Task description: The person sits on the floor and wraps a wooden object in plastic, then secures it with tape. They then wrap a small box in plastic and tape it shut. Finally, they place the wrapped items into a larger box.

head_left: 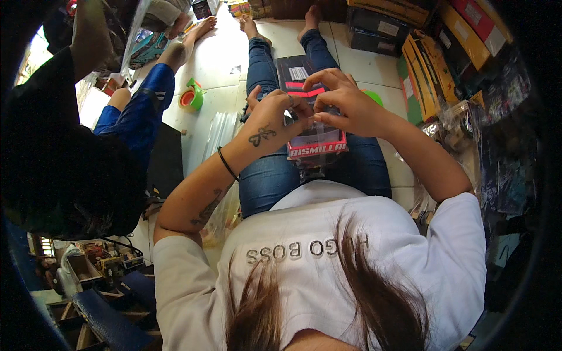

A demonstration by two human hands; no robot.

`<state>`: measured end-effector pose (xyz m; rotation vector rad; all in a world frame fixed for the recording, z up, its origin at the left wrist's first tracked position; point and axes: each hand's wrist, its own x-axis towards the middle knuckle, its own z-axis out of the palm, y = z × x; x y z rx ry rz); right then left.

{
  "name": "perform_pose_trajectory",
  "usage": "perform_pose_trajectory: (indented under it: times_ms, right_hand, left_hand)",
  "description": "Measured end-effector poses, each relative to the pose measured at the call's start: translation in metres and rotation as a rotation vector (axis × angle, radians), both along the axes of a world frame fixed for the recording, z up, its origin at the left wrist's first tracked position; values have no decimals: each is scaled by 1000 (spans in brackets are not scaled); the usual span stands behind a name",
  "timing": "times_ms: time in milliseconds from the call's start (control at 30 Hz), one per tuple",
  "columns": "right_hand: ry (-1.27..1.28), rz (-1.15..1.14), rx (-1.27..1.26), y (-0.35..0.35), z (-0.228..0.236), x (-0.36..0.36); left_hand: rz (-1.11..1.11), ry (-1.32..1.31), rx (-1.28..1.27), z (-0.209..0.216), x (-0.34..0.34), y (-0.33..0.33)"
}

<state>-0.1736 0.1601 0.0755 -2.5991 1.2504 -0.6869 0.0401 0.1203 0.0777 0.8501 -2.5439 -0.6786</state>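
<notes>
A black and red box [316, 150] rests on my lap across my jeans, with shiny clear plastic over part of it. My left hand [280, 119] is above the box's left side, its thumb and fingers pinched together. From the right, my right hand [345, 104] meets it over the box, thumb and forefinger closed in a pinch. The fingertips nearly touch. Whatever is between them is too small or too clear to make out. Part of a bright green object [373, 97] shows behind my right wrist.
On the tiled floor to the left lies a green tape dispenser [191, 97] with an orange roll. Clear plastic sheets [218, 136] lie beside my left leg. A person in blue shorts [136, 108] sits at the left. Yellow and black boxes [430, 73] are stacked at the right.
</notes>
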Motion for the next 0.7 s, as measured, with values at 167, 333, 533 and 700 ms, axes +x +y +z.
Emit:
perform_pose_trajectory:
  times_ms: [167, 333, 533, 700]
  right_hand:
    - [-261, 52, 395, -6, 0, -4]
    - [119, -41, -351, 16, -1, 5]
    - [254, -83, -540, 25, -9, 18]
    - [79, -28, -280, 12, -13, 7]
  left_hand:
    - [-21, 56, 362, -8, 1, -14]
    - [11, 84, 456, -31, -6, -29]
    - [-86, 36, 429, -32, -8, -33]
    - [-112, 83, -166, -23, 4, -9]
